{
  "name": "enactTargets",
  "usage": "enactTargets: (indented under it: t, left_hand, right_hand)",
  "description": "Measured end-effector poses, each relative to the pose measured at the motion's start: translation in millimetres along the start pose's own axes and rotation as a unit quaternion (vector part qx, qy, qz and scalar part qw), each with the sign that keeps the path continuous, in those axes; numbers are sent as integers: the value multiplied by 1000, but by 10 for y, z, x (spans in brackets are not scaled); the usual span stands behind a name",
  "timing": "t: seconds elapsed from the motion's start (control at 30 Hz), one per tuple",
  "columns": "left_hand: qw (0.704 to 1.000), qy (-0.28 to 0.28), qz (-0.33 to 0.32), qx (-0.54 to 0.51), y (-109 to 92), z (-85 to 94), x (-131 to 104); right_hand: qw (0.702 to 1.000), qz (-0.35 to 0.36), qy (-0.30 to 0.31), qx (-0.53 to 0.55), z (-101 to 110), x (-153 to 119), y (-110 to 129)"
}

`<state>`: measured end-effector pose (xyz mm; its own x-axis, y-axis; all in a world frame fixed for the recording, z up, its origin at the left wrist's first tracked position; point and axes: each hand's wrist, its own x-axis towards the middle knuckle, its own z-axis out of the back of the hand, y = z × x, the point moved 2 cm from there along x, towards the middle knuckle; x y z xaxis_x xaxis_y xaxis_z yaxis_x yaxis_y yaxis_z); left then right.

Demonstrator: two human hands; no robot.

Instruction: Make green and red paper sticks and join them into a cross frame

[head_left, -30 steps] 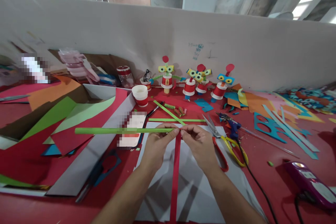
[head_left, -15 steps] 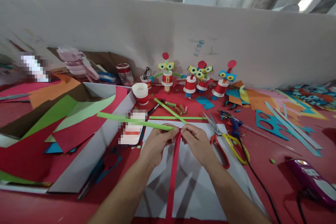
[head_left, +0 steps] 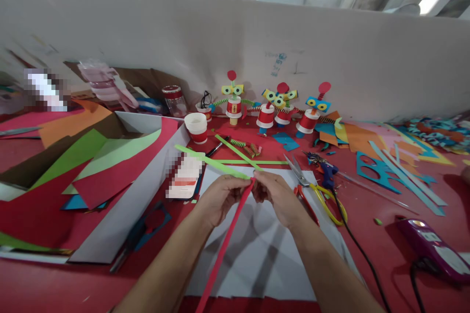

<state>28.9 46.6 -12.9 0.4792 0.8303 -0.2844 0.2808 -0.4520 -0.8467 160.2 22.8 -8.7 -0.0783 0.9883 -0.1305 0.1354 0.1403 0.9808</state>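
Observation:
My left hand [head_left: 219,199] and my right hand [head_left: 278,196] meet over a white sheet [head_left: 282,259], fingertips pinched together. Between them they hold the ends of a light green paper strip [head_left: 211,161] and a red paper strip [head_left: 226,242], which cross at the fingertips. The green one sticks out to the upper left; the red one slants down toward me. How the ends are joined is hidden by the fingers. Just beyond my hands lie two more green paper strips [head_left: 237,150], one slanted and one level. Scissors with red and yellow handles [head_left: 304,178] rest right of my right hand.
At left stands a box [head_left: 99,234] of coloured paper, beside a phone [head_left: 186,176] and stacked paper cups [head_left: 197,126]. Several paper-cup robots [head_left: 234,106] line the wall. To the right are a blue glue gun [head_left: 328,172], its black cord, and a purple device [head_left: 433,249].
The red strip has swung from nearly straight down to a slant toward the lower left. The green strip's free end has swung up and to the right. Both hands keep their pinch.

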Motion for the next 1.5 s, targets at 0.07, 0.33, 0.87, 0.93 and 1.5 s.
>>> enactTargets:
  t: [0.07, 0.33, 0.87, 0.93, 1.5]
  left_hand:
    - [1000, 9, 8, 22, -4, 13, -13]
    - [989, 130, 65, -7, -62, 22, -121]
    - [961, -124, -233, -77, 172, -229, -76]
    - [965, -132, -217, -70, 165, -177, -52]
    - [990, -106, -69, 59, -74, 24, -67]
  right_hand:
    - [999, -24, 41, -3, 35, -14, 25]
    - [989, -41, 131, 62, 204, -62, 120]
    - [978, 181, -103, -8, -81, -41, -89]
    - [981, 171, -96, 8, -106, -38, -115]
    - [989, 66, -105, 84, -65, 0, -131]
